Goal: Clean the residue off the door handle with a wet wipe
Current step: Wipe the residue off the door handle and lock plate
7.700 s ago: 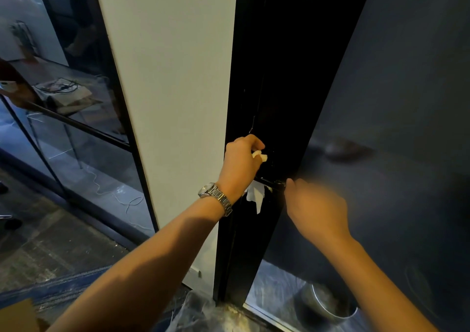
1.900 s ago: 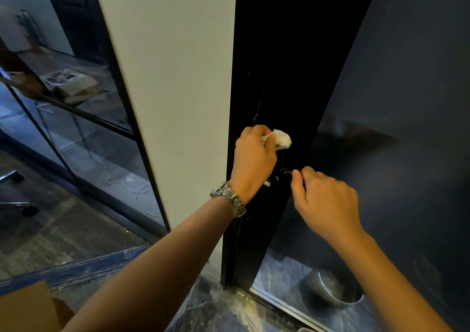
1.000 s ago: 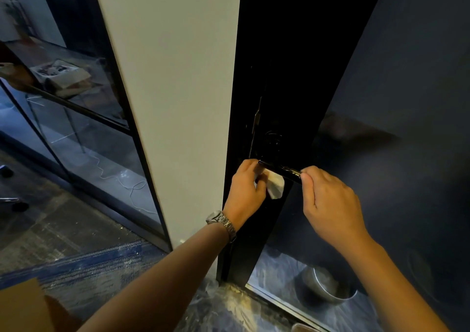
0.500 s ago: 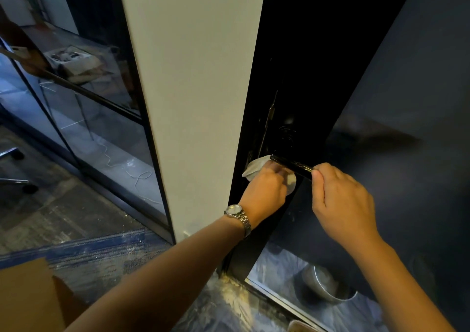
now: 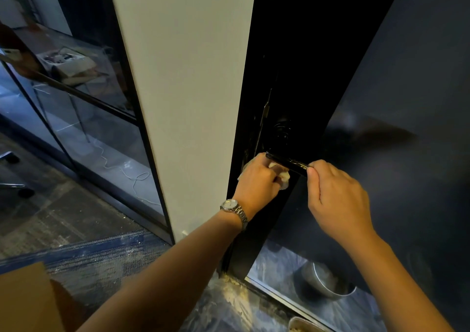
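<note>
Tightly, left hand bunches crumpled wet wipe under glossy door handle (right hand pinches tip).

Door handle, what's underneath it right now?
The left hand holds a crumpled white wet wipe right below the door handle, near its pivot end. Whether the wipe touches the underside, and any residue there, is hidden by the handle and hand.

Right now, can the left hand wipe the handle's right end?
Probably not: the right hand pinches that end of the handle, covering it. The left hand holds the wipe just below the other end; the stretch between looks free.
</note>
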